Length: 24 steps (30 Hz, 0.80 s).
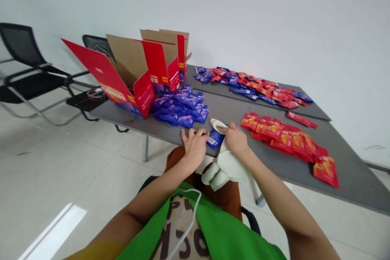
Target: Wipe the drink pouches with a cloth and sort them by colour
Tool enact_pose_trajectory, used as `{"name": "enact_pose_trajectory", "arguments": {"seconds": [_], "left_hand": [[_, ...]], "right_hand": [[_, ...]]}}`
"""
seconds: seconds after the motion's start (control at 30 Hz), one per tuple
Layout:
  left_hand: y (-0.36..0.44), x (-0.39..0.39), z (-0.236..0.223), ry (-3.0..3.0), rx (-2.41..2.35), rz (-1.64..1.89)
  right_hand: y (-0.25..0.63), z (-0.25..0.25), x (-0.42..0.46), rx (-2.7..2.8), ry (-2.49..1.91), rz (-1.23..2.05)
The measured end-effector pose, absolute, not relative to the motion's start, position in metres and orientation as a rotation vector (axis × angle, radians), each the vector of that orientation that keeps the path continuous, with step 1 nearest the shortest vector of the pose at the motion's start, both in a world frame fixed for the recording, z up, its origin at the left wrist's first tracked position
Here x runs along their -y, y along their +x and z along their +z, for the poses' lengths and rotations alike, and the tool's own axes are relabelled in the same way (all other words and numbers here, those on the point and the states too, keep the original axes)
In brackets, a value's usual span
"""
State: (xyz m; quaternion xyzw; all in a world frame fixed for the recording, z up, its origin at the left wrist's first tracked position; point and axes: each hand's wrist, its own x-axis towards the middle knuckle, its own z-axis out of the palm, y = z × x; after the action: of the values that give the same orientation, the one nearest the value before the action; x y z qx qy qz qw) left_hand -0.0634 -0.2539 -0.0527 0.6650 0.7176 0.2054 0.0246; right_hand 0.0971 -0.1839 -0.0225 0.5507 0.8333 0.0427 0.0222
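Observation:
A blue pouch with a white label lies flat near the table's front edge, between my two hands. My left hand rests palm down on the table, fingers apart, its fingertips at the pouch's left edge. My right hand grips a white cloth and presses part of it on the pouch's upper right. The rest of the cloth hangs over the table edge towards my lap. Beyond my left hand is a pile of blue-purple pouches. Right of my right hand, red-orange pouches lie in overlapping rows.
Open red cartons with raised flaps stand at the table's left end. A mixed heap of red and blue pouches spreads along the back of the grey table. One red pouch lies apart. Black chairs stand left.

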Motion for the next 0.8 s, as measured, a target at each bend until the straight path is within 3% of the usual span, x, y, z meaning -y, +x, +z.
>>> {"name": "enact_pose_trajectory", "arguments": {"seconds": [0.33, 0.63, 0.8], "left_hand": [[-0.060, 0.286, -0.047, 2.234, -2.065, 0.337], [-0.059, 0.282, -0.055, 2.252, -2.109, 0.224], [-0.055, 0.281, -0.053, 2.233, -2.125, 0.148]], "right_hand": [[0.106, -0.006, 0.182, -2.376, 1.909, 0.114], [0.100, -0.011, 0.243, -2.769, 1.411, -0.005], [0.103, -0.019, 0.228, -2.709, 1.471, -0.013]]}}
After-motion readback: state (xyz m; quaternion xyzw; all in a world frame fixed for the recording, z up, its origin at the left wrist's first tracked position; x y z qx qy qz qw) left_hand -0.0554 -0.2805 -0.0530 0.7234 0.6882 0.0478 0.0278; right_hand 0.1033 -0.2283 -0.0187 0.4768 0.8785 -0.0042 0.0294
